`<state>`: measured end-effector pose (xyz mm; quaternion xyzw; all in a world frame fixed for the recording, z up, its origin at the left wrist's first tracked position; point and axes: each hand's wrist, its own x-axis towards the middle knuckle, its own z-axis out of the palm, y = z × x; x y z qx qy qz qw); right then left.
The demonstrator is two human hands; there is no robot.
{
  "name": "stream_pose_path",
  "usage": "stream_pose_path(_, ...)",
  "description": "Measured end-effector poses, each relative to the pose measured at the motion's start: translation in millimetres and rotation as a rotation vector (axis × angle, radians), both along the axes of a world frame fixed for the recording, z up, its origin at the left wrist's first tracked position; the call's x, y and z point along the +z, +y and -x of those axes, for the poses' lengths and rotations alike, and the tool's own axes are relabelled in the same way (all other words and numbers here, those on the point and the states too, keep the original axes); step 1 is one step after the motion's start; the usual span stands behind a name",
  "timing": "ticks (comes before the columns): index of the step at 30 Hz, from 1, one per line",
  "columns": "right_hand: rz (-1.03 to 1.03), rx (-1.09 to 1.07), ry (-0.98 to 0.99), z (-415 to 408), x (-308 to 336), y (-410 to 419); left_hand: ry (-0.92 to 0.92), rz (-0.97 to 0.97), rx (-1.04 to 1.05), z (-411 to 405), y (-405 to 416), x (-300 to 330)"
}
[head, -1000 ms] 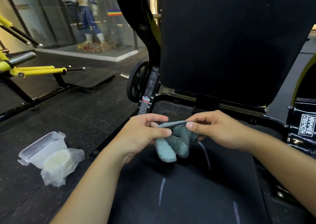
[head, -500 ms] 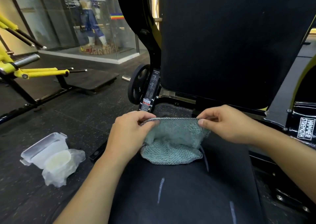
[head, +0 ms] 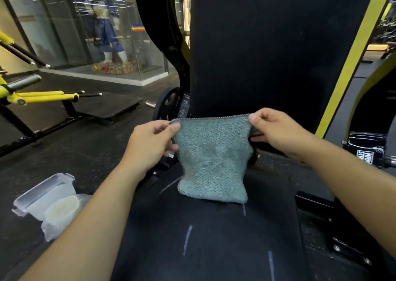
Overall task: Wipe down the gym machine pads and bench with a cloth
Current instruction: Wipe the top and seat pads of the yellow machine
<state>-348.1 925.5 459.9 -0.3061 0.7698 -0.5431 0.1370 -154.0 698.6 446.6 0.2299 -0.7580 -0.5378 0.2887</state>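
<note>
Above black seat pad (head: 214, 238), green cloth (head: 212, 158) stretched between pinching left hand (head: 150, 143) and right hand (head: 276, 130).

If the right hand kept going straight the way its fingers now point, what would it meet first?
Most likely the teal textured cloth that the right hand already pinches; past it, the left hand. Depth is uncertain.

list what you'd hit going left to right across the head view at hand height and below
clear plastic container on the floor → left hand → teal cloth held up over the seat pad → right hand → machine label
</note>
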Motion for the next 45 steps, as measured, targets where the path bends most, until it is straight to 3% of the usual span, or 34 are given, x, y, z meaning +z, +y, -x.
stream_pose_path(3, 0.133, 0.013, -0.027, -5, 14, -1, 0.136, -0.168, -0.042, -1, 7, 15)
stream_pose_path(7, 0.092, 0.091, -0.002, -30, 20, 13, 0.107, -0.122, -0.066, -20, 8, 10)
stream_pose_path(10, -0.051, 0.171, -0.050, -47, -12, 28, -0.092, 0.007, -0.133, -43, 8, -17)
stream_pose_path(15, -0.423, 0.399, -0.107, -60, -65, 45, -0.520, 0.150, -0.434, -71, 6, -50)
stream_pose_path(19, -0.446, 0.417, 0.012, -59, -64, 42, -0.507, 0.251, -0.374, -64, -2, -46)
stream_pose_path(24, -0.410, 0.211, 0.168, -40, -58, 24, -0.485, 0.435, -0.172, -31, -9, -45)
stream_pose_path(29, -0.654, 0.050, 0.414, -22, -71, 5, -0.690, 0.597, 0.000, 6, -15, -63)
stream_pose_path(31, -0.746, 0.055, 0.509, -20, -78, 2, -0.777, 0.638, -0.008, 13, -14, -68)
stream_pose_path(34, -0.711, 0.032, 0.564, -23, -77, 1, -0.774, 0.637, -0.046, 17, -14, -71)
stream_pose_path(39, -0.685, 0.117, 0.535, -33, -77, 1, -0.953, 0.717, -0.214, 29, -11, -68)
stream_pose_path(45, -0.677, 0.129, 0.537, -34, -76, 4, -0.777, 0.612, -0.160, 36, -11, -66)
